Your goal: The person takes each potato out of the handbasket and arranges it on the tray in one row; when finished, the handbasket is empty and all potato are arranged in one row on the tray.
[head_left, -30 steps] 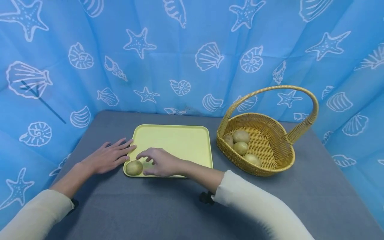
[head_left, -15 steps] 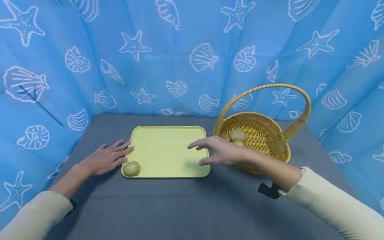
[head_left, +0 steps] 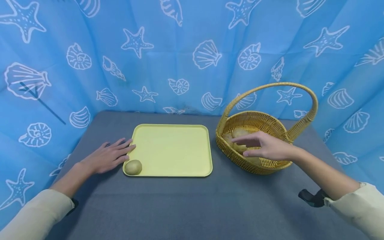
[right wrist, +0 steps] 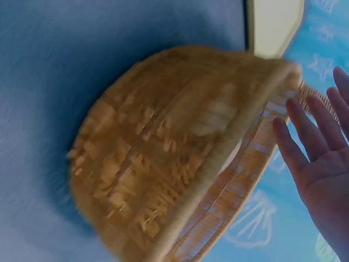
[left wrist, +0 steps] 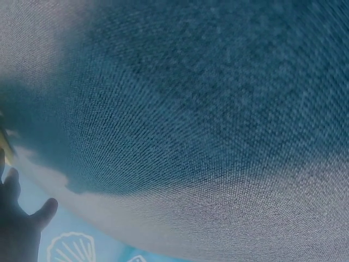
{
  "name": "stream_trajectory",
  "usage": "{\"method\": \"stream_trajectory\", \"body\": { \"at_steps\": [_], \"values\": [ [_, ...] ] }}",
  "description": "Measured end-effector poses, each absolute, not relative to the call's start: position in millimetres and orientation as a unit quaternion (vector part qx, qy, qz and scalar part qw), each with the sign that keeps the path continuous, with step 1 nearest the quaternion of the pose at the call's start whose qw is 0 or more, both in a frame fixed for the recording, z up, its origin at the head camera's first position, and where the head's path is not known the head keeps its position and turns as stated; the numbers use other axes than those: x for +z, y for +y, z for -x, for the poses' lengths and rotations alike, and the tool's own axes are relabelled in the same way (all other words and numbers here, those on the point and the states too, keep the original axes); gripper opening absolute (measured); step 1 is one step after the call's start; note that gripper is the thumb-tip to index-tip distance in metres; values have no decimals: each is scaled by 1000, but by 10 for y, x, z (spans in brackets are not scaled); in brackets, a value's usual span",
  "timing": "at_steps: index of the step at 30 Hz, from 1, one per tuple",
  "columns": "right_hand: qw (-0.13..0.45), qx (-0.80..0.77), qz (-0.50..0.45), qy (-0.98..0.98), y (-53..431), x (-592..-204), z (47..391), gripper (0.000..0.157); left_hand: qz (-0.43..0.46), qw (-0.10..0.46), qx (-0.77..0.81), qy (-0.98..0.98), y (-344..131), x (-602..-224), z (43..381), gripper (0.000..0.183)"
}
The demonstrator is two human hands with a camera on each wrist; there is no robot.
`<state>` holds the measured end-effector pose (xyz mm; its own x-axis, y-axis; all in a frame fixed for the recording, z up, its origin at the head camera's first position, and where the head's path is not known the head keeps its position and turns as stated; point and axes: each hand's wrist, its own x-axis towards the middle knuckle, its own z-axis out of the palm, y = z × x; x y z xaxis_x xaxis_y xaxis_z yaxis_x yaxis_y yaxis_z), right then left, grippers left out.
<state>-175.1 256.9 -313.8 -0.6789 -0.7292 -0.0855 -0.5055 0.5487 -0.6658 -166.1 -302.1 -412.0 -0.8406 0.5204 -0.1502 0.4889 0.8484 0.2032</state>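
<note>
A potato (head_left: 133,167) lies in the near left corner of the yellow tray (head_left: 174,150). My left hand (head_left: 108,156) rests at the tray's left edge, its spread fingertips on the rim. Over the wicker basket (head_left: 222,145) hovers my right hand (head_left: 270,146), fingers loosely bent and holding nothing. Beneath it several potatoes (head_left: 240,132) sit at the basket's left side, partly hidden by the hand. In the right wrist view, the right hand (right wrist: 327,164) appears with its fingers apart beside the basket (right wrist: 163,142).
The basket's tall arched handle (head_left: 270,85) rises behind the right hand. A grey cloth (head_left: 168,210) covers the table. Along the back and sides hangs a blue curtain (head_left: 180,40) with white shells and starfish.
My right hand has moved from beside the potato on the tray, rightward across it, to over the basket. My left hand has stayed at the tray's edge.
</note>
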Motion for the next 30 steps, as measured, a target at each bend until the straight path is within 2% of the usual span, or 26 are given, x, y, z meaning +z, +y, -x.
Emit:
{"method": "stream_trajectory", "body": {
  "at_steps": [5,11,17,22,27,30],
  "values": [
    [187,-306,347,867,2810,-3183,1833,41,-264,100,73,956,-3006,-4094,1662,57],
    [293,-328,324,838,3037,-3266,1996,44,-264,99,75,956,-2995,-4084,1659,57],
    [375,-265,323,827,3053,-3273,2143,53,-268,97,69,956,-2985,-4086,1655,56],
    [456,-262,249,813,2950,-3261,2224,57,-270,95,68,956,-2980,-4099,1646,56],
    [496,-270,192,803,2864,-3277,2253,60,-269,96,70,956,-2998,-4111,1640,56],
    [497,-279,180,802,2855,-3289,2256,61,-267,96,74,956,-3010,-4102,1648,57]
  ]
}}
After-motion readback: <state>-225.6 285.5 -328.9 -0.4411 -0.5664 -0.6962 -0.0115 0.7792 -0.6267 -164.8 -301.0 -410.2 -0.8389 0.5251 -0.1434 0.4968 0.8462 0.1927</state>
